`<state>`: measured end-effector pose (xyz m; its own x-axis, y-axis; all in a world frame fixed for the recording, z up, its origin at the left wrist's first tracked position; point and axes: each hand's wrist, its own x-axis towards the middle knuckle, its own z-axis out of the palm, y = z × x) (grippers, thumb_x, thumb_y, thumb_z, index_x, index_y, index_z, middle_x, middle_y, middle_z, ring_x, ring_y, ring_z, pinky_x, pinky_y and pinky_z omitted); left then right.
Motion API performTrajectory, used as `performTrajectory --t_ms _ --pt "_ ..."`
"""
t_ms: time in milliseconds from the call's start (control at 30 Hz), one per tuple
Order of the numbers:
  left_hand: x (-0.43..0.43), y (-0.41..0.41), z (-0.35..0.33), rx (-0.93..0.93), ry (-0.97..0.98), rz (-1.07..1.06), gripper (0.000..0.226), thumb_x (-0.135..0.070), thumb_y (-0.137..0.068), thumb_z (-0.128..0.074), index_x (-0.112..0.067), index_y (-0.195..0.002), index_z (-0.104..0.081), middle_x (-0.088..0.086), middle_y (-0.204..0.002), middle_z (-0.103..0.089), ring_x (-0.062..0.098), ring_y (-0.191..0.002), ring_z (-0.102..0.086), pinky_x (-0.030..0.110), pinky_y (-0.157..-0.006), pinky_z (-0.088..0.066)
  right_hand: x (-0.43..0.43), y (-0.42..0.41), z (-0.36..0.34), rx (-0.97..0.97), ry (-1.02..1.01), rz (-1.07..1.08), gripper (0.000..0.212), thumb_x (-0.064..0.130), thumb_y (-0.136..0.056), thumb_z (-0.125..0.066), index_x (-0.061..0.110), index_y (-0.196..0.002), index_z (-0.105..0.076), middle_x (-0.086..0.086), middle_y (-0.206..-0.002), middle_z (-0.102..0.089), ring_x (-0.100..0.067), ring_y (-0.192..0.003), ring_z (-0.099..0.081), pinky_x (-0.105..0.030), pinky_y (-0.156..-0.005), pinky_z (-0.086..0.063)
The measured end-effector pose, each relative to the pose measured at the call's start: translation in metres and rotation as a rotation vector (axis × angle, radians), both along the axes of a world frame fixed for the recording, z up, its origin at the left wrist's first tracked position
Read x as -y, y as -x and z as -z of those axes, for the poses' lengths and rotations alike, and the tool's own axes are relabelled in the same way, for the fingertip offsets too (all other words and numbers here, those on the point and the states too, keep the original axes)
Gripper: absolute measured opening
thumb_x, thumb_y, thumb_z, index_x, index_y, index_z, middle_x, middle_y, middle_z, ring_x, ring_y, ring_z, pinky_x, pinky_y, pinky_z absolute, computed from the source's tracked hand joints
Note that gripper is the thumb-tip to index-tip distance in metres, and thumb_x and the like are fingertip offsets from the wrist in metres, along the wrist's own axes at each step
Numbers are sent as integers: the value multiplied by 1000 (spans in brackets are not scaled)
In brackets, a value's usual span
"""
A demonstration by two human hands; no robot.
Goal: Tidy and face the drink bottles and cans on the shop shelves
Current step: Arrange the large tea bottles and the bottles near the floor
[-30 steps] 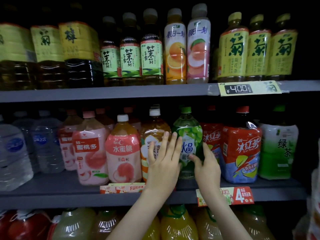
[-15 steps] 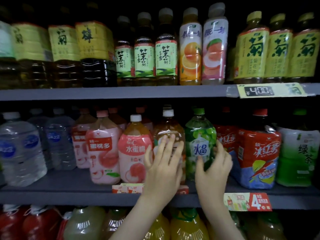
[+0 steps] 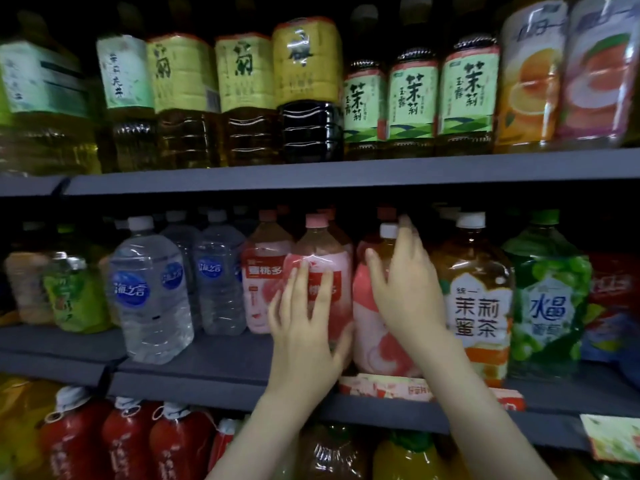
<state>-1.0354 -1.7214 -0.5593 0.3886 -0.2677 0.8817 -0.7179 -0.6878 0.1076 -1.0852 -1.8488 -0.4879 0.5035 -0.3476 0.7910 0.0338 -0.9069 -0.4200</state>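
On the middle shelf (image 3: 207,379) stands a row of big drink bottles. My left hand (image 3: 304,327) lies flat on the front of a pink-capped peach drink bottle (image 3: 317,244), fingers spread over its red label and thumb hooked round its right side. My right hand (image 3: 405,285) wraps the shoulder of the white-capped peach bottle (image 3: 381,351) right beside it, fingertips up near the cap. Both hands hide much of the two labels. A jasmine honey tea bottle (image 3: 478,306) and a green grape bottle (image 3: 547,306) stand to the right, labels facing out.
Clear water bottles (image 3: 149,296) and another peach bottle (image 3: 259,292) stand left of my hands. The upper shelf (image 3: 346,174) carries yellow- and green-labelled tea bottles (image 3: 412,95). Red bottles (image 3: 128,441) fill the shelf below. A price tag (image 3: 388,388) hangs on the shelf edge.
My view and both hands have shifted left along the middle shelf. My hands left the jasmine tea and green grape bottles and now rest on the two peach bottles.
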Motion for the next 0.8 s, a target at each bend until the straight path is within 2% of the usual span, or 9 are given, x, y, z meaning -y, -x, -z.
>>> performTrajectory --t_ms 100,167,267,367,467,567,633,700,800 --pt "7 -4 4 1 86 103 70 -49 -87 -47 -17 -146 -25 10 -153 -15 27 -140 -16 48 -111 -15 3 -4 -11 11 -37 52 55 33 -96 -47 -3 -137 -37 -23 -126 -52 -36 -116 -50 -38 -94 -40" --pt "12 0 3 -1 174 200 65 -56 -91 -38 -16 -142 -32 8 -149 -21 21 -139 -18 44 -112 -15 4 0 -15 67 -43 25 43 33 -95 -49 0 -123 -48 -18 -114 -57 -33 -107 -55 -35 -84 -41" --pt "20 10 -10 -42 214 402 70 -64 -89 -38 -13 -137 -36 0 -141 -37 12 -131 -32 29 -111 -19 -4 16 -15 105 -116 -97 22 34 -93 -53 17 -108 -52 0 -97 -62 -9 -89 -56 -18 -70 -37" --pt "27 23 -30 -269 137 588 85 -57 -78 -61 -19 -144 -23 -16 -149 -25 1 -136 -22 18 -113 -16 -11 39 -11 203 -140 -109 11 33 -92 -55 28 -101 -49 14 -85 -58 5 -79 -52 -2 -69 -35" --pt "24 34 -48 -621 95 688 101 -54 -64 -75 -48 -141 -9 -33 -147 -16 -9 -137 -19 12 -110 -23 -12 56 -15 197 -132 -111 14 37 -89 -49 32 -102 -49 14 -83 -55 13 -83 -52 1 -72 -33" --pt "18 42 -67 -884 174 682 105 -48 -48 -86 -71 -121 -16 -39 -129 -39 -17 -120 -40 3 -90 -37 -13 68 -31 183 -94 -99 26 37 -90 -51 24 -112 -51 19 -94 -53 22 -96 -47 3 -81 -32" --pt "13 47 -77 -931 191 670 97 -39 -44 -91 -65 -114 -29 -33 -116 -51 -14 -107 -51 4 -81 -41 -15 75 -39 160 -69 -181 33 42 -94 -48 18 -117 -50 18 -109 -54 20 -113 -42 -1 -93 -32" --pt "5 59 -86 -965 237 629 87 -41 -40 -90 -48 -112 -40 -21 -107 -58 -12 -101 -55 3 -77 -41 -17 84 -46 112 -76 -301 37 46 -96 -46 19 -121 -49 27 -126 -48 11 -127 -40 -9 -101 -34" --pt "-8 80 -109 -1046 307 575 81 -54 -38 -80 -38 -109 -43 -18 -107 -56 -15 -102 -53 1 -75 -41 -17 98 -65 19 -171 -461 38 48 -91 -53 18 -116 -53 20 -121 -56 2 -128 -44 -18 -104 -38"
